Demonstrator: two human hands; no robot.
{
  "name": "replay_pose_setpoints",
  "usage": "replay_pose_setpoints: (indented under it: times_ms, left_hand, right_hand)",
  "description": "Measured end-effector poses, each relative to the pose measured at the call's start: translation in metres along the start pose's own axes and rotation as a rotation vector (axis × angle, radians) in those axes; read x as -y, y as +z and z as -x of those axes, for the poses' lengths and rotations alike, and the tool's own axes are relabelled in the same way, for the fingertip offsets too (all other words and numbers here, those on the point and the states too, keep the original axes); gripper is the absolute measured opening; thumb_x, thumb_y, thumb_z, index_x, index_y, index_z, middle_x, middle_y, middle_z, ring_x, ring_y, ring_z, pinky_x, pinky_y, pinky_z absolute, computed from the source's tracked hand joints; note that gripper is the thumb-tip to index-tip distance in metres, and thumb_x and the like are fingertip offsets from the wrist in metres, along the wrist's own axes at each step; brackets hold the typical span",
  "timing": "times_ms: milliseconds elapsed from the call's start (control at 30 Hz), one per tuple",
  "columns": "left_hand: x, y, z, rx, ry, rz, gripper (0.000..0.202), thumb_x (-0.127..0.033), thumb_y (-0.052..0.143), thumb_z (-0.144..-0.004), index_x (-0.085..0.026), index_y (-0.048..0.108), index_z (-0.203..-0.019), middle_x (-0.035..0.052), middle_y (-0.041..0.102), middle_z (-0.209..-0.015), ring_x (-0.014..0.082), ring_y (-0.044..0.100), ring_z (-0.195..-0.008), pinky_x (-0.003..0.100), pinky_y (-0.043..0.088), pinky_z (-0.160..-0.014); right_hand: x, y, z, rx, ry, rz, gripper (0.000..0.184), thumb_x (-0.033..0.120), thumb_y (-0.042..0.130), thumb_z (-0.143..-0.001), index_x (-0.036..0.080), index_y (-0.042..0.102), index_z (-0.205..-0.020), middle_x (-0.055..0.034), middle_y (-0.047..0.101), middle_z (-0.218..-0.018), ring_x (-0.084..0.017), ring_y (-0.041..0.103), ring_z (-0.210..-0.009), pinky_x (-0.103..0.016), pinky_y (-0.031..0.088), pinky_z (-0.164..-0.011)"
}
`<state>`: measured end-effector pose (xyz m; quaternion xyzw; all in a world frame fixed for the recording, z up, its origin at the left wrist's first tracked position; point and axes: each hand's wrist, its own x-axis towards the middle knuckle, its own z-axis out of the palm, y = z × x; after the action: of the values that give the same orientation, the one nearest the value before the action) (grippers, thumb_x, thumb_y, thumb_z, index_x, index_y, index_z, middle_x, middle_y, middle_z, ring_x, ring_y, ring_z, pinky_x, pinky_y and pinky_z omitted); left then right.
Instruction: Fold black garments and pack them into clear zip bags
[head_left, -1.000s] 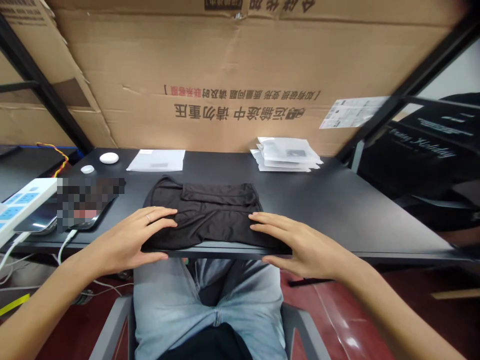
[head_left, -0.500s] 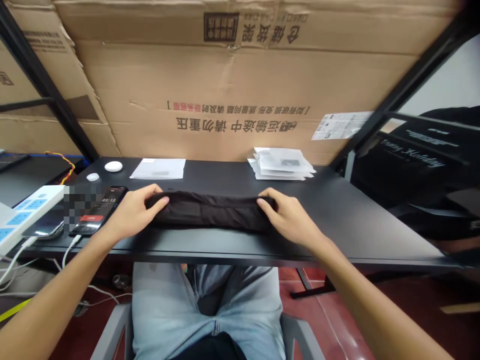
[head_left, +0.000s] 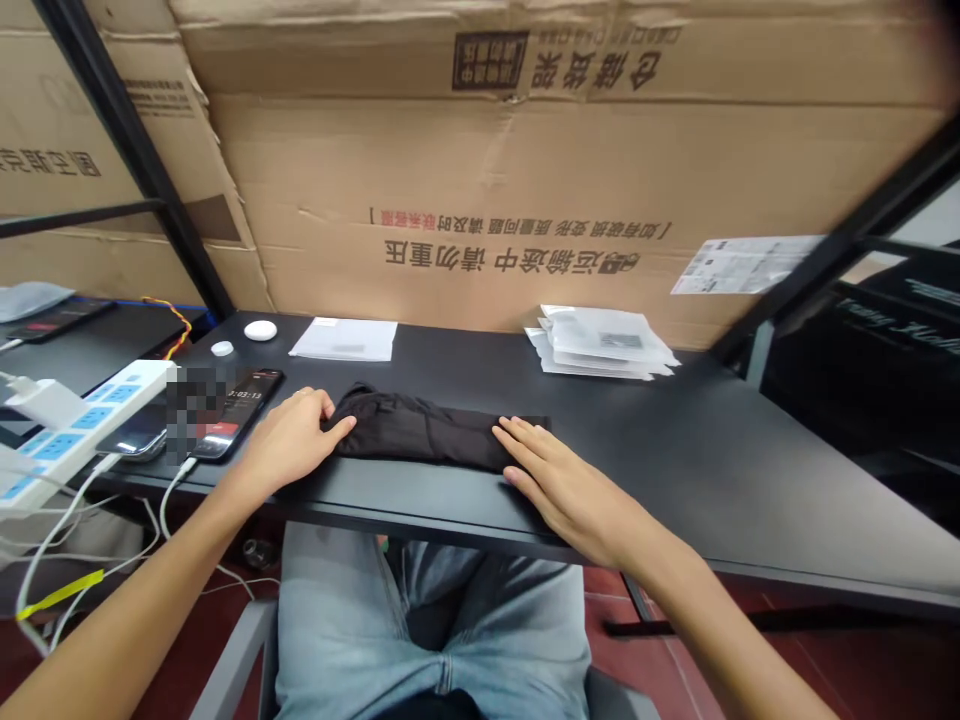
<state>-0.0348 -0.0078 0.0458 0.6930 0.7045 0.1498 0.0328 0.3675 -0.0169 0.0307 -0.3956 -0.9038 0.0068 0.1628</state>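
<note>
A folded strip of black fabric [head_left: 424, 430] lies lengthwise on the black desk near its front edge, slightly rumpled at its left end. My left hand [head_left: 298, 440] is at that left end, with thumb and forefinger closed on the fabric's edge. On the right end my right hand [head_left: 559, 480] lies flat, its fingers stretched out over the fabric. The fabric's far right corner shows just past these fingertips.
Behind stands a large cardboard sheet [head_left: 450, 160]. White plastic packets [head_left: 600, 340] are stacked at the back right, and a flat packet [head_left: 345, 340] lies at the back left. A phone [head_left: 247, 400], white cables and a power strip [head_left: 97, 420] are on the left.
My right hand has gone from pinching the right end to lying flat on it. The left end has bunched up by my left hand. The camera view has shifted left.
</note>
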Motion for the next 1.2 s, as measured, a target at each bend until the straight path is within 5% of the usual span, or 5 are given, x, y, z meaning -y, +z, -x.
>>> replay_pose_setpoints:
  times_ms: [467, 667, 833, 933, 1200]
  left_hand:
    - [-0.088, -0.007, 0.001, -0.275, 0.067, 0.100, 0.017, -0.035, 0.062, -0.103, -0.027, 0.057, -0.117, 0.0090, 0.077, -0.107, 0.0321, 0.077, -0.093, 0.040, 0.053, -0.078]
    - [-0.132, -0.001, 0.006, -0.274, 0.333, 0.308, 0.024, -0.047, 0.064, -0.104, -0.027, 0.059, -0.117, 0.0069, 0.075, -0.111, 0.0271, 0.073, -0.098, 0.042, 0.056, -0.086]
    - [-0.111, -0.004, 0.023, -0.397, 0.390, 0.343, 0.025, -0.048, 0.053, -0.108, -0.026, 0.060, -0.100, 0.0084, 0.074, -0.108, 0.0263, 0.069, -0.100, 0.042, 0.055, -0.092]
    - [-0.090, -0.001, 0.029, -0.335, 0.163, 0.201, 0.033, -0.053, 0.050, -0.109, -0.026, 0.061, -0.096, 0.0084, 0.073, -0.100, 0.0277, 0.071, -0.092, 0.041, 0.053, -0.078]
    - [-0.074, 0.015, 0.028, -0.056, 0.025, 0.143, 0.052, -0.065, 0.050, -0.107, -0.026, 0.059, -0.074, 0.0076, 0.073, -0.083, 0.0287, 0.070, -0.074, 0.040, 0.047, -0.068]
  right_hand:
    - [0.091, 0.036, -0.081, 0.032, -0.219, -0.180, 0.069, 0.052, 0.052, -0.113, 0.009, 0.046, -0.167, -0.0238, 0.045, -0.173, -0.038, 0.041, -0.164, -0.062, 0.040, -0.133]
    - [0.079, 0.028, -0.070, -0.182, -0.152, -0.063, 0.029, 0.023, 0.053, -0.108, 0.018, 0.081, -0.102, -0.0164, 0.084, -0.103, -0.036, 0.079, -0.105, -0.056, 0.061, -0.105]
    - [0.065, 0.014, -0.044, -0.479, 0.033, -0.147, 0.023, 0.028, 0.059, -0.107, 0.028, 0.077, -0.121, -0.0135, 0.081, -0.118, -0.034, 0.077, -0.111, -0.052, 0.066, -0.097]
    - [0.068, 0.010, -0.047, -0.353, -0.056, -0.147, 0.051, 0.026, 0.056, -0.108, 0.028, 0.058, -0.159, -0.0133, 0.059, -0.164, -0.037, 0.058, -0.150, -0.063, 0.054, -0.122]
    - [0.085, 0.030, -0.043, -0.105, -0.074, -0.069, 0.049, 0.022, 0.048, -0.111, 0.011, 0.062, -0.156, -0.0206, 0.063, -0.160, -0.038, 0.057, -0.153, -0.059, 0.052, -0.127]
